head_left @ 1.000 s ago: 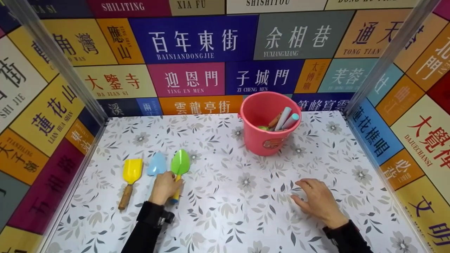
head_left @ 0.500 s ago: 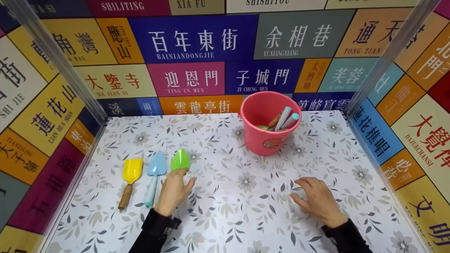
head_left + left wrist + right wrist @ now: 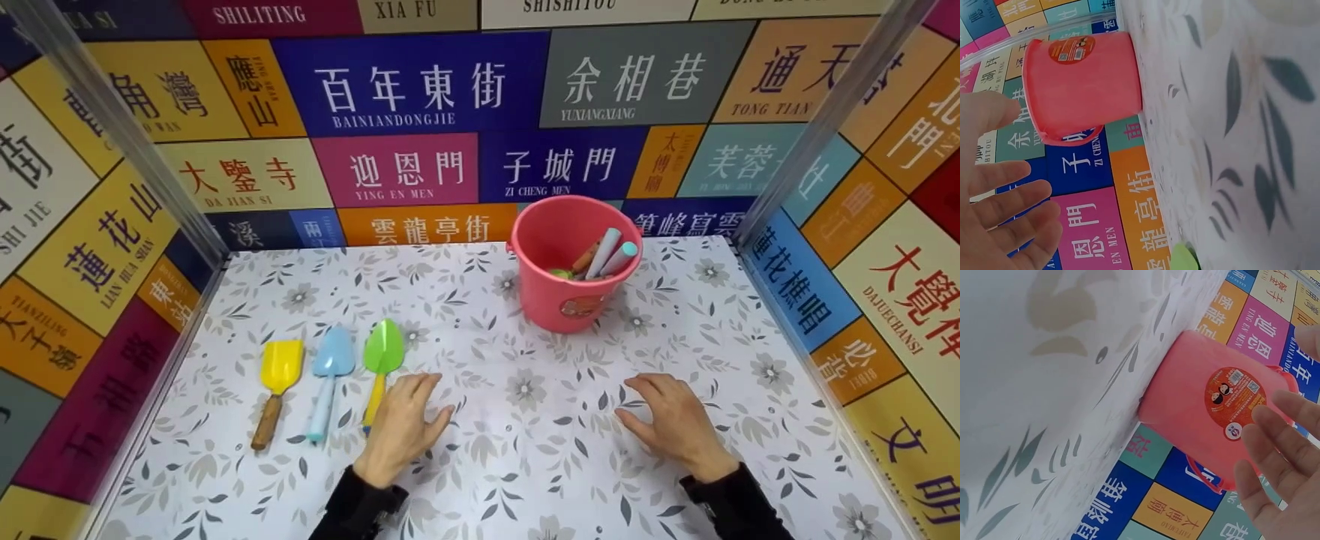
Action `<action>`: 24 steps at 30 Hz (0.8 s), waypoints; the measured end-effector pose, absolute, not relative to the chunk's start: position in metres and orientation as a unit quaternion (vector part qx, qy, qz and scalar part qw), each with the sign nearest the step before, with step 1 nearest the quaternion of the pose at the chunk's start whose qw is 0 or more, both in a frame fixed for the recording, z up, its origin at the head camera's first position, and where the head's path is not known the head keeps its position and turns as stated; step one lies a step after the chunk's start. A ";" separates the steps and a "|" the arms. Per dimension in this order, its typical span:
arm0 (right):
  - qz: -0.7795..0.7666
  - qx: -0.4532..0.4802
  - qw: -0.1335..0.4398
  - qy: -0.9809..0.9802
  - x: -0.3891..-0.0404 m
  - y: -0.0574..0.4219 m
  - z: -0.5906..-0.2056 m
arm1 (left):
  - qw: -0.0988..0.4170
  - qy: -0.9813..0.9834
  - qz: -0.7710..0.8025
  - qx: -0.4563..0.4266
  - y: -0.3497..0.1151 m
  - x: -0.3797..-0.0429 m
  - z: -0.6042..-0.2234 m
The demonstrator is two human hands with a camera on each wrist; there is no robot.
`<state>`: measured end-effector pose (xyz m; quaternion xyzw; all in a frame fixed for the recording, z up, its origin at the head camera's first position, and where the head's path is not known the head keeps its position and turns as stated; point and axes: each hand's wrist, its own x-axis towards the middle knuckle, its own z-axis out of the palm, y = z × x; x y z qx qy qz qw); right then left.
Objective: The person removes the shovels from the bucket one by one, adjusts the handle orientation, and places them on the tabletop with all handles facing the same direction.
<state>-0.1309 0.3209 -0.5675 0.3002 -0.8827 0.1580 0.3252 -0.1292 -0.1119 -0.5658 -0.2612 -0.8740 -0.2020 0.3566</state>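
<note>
My left hand (image 3: 405,427) holds nothing, its fingers relaxed, just right of a green trowel (image 3: 384,346) whose yellow handle it partly overlaps in the head view. Left of that trowel lie a light blue trowel (image 3: 333,352) and a yellow shovel (image 3: 282,367) with a wooden handle, the three side by side with blades pointing away. On the right, my right hand (image 3: 675,424) is empty too, fingers loosely bent and thumb apart. Beyond both hands stands a pink bucket (image 3: 562,304), upright, with several handles poking up inside; what they belong to is mostly hidden.
A white tabletop (image 3: 480,495) with grey leaf and flower print spreads under everything. Colourful sign-printed walls (image 3: 409,82) enclose it at the back and both sides, with clear strips along the corners. The bucket stands near the back wall.
My left hand has let go of the green trowel and moved right, uncovering the light blue trowel and most of the green one. The right hand has hardly moved.
</note>
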 end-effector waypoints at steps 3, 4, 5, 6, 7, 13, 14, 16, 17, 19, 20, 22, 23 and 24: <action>0.160 0.299 0.326 -0.882 -0.131 0.319 -0.566 | 0.352 -0.879 -0.189 -0.262 -0.108 -0.126 -0.570; 0.160 0.299 0.326 -0.882 -0.131 0.319 -0.565 | 0.350 -0.880 -0.186 -0.261 -0.107 -0.126 -0.573; 0.160 0.299 0.326 -0.882 -0.131 0.319 -0.564 | 0.348 -0.882 -0.183 -0.259 -0.107 -0.125 -0.575; 0.160 0.299 0.327 -0.882 -0.131 0.319 -0.562 | 0.348 -0.883 -0.182 -0.258 -0.107 -0.126 -0.578; 0.161 0.300 0.328 -0.881 -0.132 0.319 -0.560 | 0.348 -0.883 -0.185 -0.257 -0.108 -0.128 -0.586; 0.164 0.318 0.342 -0.869 -0.142 0.322 -0.538 | 0.306 -0.887 -0.227 -0.263 -0.118 -0.138 -0.625; 0.162 0.323 0.344 -0.867 -0.144 0.323 -0.531 | 0.298 -0.888 -0.232 -0.262 -0.119 -0.139 -0.629; 0.158 0.332 0.347 -0.863 -0.151 0.325 -0.517 | 0.292 -0.888 -0.240 -0.263 -0.121 -0.142 -0.637; 0.156 0.336 0.347 -0.861 -0.155 0.326 -0.509 | 0.296 -0.888 -0.233 -0.265 -0.121 -0.140 -0.635; 0.154 0.350 0.345 -0.857 -0.164 0.328 -0.492 | 0.300 -0.886 -0.231 -0.268 -0.120 -0.138 -0.630; 0.155 0.355 0.343 -0.856 -0.169 0.328 -0.483 | 0.304 -0.887 -0.223 -0.268 -0.119 -0.135 -0.623; 0.153 0.364 0.334 -0.856 -0.178 0.329 -0.465 | 0.305 -0.889 -0.212 -0.269 -0.116 -0.129 -0.608; 0.152 0.365 0.327 -0.858 -0.183 0.330 -0.456 | 0.304 -0.890 -0.211 -0.267 -0.114 -0.127 -0.604; 0.148 0.365 0.318 -0.862 -0.188 0.330 -0.447 | 0.300 -0.893 -0.207 -0.264 -0.113 -0.124 -0.598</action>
